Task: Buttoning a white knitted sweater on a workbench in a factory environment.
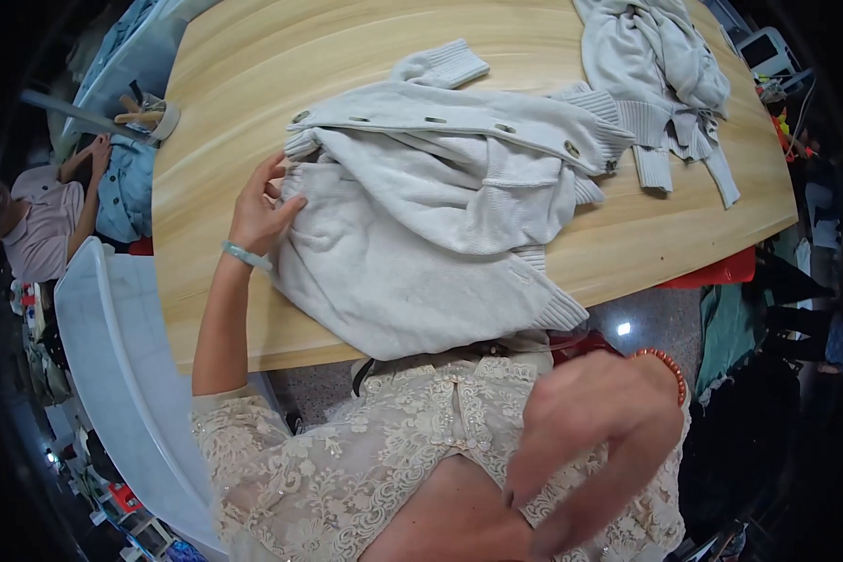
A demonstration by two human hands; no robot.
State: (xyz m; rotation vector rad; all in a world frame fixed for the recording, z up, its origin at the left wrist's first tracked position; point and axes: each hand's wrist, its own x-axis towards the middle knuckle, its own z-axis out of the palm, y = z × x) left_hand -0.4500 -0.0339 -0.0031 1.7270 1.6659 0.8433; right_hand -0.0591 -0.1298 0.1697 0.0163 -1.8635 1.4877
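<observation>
A light grey knit cardigan (421, 272) lies bunched on the wooden table, its button band (440, 122) running across the top. Dark buttons and buttonholes show along that band, and the ribbed hem hangs by the near edge. My left hand (262, 208), with a pale green bangle on its wrist, has its thumb and bent fingers closed on the cardigan's left ribbed edge. Away from the cardigan, my right hand (581, 412) is raised close to my body, smeared by motion. Its fingers look curled together and point down; what they hold, if anything, is hidden.
Another grey knit garment (660, 75) lies crumpled at the far right of the table (244, 84). A cup of tools (164, 120) stands at the left edge. Beside the table are a white bin (112, 375) and a red stool (721, 272). Another person (47, 220) sits at left.
</observation>
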